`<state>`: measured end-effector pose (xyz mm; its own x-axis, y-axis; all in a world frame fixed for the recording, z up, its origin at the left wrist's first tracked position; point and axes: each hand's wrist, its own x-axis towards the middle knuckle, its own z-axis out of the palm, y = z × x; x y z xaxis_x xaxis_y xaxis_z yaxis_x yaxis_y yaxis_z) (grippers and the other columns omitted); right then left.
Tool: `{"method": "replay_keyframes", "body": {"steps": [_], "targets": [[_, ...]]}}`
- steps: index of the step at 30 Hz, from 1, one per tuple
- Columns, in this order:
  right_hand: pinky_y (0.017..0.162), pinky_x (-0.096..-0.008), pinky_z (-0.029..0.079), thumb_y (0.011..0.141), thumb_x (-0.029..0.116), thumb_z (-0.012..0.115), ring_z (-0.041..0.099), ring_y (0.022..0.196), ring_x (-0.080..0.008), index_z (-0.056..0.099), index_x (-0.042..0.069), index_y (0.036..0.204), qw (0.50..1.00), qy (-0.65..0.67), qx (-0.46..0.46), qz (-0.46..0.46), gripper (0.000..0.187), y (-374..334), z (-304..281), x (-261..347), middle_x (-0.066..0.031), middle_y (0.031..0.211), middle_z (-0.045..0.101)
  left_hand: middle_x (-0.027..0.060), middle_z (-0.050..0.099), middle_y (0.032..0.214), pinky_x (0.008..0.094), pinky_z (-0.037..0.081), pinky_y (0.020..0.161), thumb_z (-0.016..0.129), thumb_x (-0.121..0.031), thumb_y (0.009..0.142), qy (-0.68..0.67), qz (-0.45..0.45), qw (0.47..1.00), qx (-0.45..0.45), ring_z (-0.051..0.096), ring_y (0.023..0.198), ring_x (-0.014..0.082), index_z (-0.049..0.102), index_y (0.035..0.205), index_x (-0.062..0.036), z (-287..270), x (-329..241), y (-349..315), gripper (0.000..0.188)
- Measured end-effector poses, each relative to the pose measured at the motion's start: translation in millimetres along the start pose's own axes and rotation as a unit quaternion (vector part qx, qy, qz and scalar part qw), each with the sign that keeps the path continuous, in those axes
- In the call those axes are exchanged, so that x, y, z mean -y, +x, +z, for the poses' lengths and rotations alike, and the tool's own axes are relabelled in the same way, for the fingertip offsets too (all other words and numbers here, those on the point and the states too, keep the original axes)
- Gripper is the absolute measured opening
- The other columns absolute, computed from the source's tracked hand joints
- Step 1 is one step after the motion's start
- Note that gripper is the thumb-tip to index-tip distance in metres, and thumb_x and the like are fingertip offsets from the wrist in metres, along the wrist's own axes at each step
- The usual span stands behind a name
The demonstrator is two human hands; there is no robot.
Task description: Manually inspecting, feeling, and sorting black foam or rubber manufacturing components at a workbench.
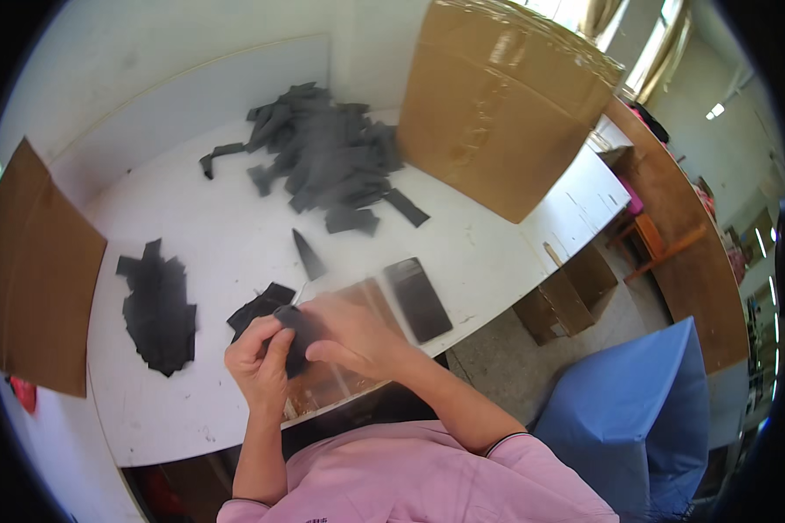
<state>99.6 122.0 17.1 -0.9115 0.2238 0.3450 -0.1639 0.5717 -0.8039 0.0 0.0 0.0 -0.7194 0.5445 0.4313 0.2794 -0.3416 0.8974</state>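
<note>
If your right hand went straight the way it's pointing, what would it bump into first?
The dark piece pinched in the left hand, most likely: it is right by the right hand's fingers. Depth is hard to judge here.

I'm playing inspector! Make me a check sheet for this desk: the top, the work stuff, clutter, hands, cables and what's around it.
Surface: white table, with small dark marks.
Job's things: dark piece in hand; loose dark pile at the far side; dark stack on the left.
Clutter: phone-like slab; large cardboard box on the table.
Hands: left hand pinches the dark piece; right hand is against it, grip unclear.
Cables: nothing seen.
Surroundings: blue covered object and smaller cardboard box, both to the right.
</note>
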Motion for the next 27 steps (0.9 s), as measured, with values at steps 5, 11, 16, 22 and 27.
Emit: {"method": "replay_keyframes", "body": {"steps": [5,11,16,22,27], "targets": [[0.052,-0.0318,0.043,0.073,0.028,0.062,0.055,0.063,-0.0237,0.055,0.001,0.076,0.97,-0.229,-0.027,-0.075,0.028,24.5,-3.8,24.8,-0.0081,0.068,0.051,0.0032,0.058,0.076,0.0182,0.038,0.059,0.059,0.004,0.074,-0.063,-0.017,0.997,-0.034,0.048,0.066,0.0067,0.06,0.08,0.0024,-8.9,-15.4,5.2,0.006],[0.048,-0.0325,0.041,0.074,0.023,0.06,0.053,0.055,-0.023,0.051,0.003,0.061,0.974,-0.211,-0.026,-0.083,0.026,26.9,12.2,11.3,-0.0063,0.063,0.05,0.0036,0.061,0.081,0.0204,0.043,0.067,0.054,0.004,0.078,-0.231,-0.116,0.96,-0.112,0.054,0.072,0.0075,0.06,0.085,0.0016,-5.9,-4.3,-7.4,0.009],[0.046,-0.0326,0.041,0.074,0.021,0.061,0.053,0.055,-0.0227,0.051,0.002,0.061,0.978,-0.181,-0.07,-0.075,0.024,16.2,28.1,-4.5,-0.0067,0.065,0.051,0.0082,0.06,0.087,0.0241,0.043,0.075,0.056,-0.002,0.078,-0.174,-0.105,0.975,-0.091,0.055,0.08,0.0119,0.056,0.092,0.0023,-7.3,10.6,-15.5,0.014],[0.046,-0.0318,0.042,0.074,0.021,0.061,0.054,0.056,-0.0223,0.057,0.002,0.07,0.979,-0.177,-0.081,-0.06,0.019,20.8,21.4,4.9,-0.0068,0.064,0.052,0.0128,0.058,0.09,0.0272,0.044,0.076,0.063,-0.016,0.077,-0.131,-0.102,0.986,0.023,0.055,0.084,0.0162,0.055,0.097,0.0018,-5.0,-8.7,5.7,0.028],[0.046,-0.0327,0.042,0.077,0.022,0.057,0.054,0.055,-0.0238,0.058,0.002,0.077,0.976,-0.192,-0.051,-0.088,0.02,19.5,10.2,6.8,-0.0069,0.063,0.053,0.003,0.058,0.078,0.0205,0.041,0.066,0.057,-0.001,0.073,-0.062,-0.121,0.987,0.089,0.051,0.072,0.0081,0.06,0.084,-0.001,-2.1,-20.8,22.8,0.012]]}}
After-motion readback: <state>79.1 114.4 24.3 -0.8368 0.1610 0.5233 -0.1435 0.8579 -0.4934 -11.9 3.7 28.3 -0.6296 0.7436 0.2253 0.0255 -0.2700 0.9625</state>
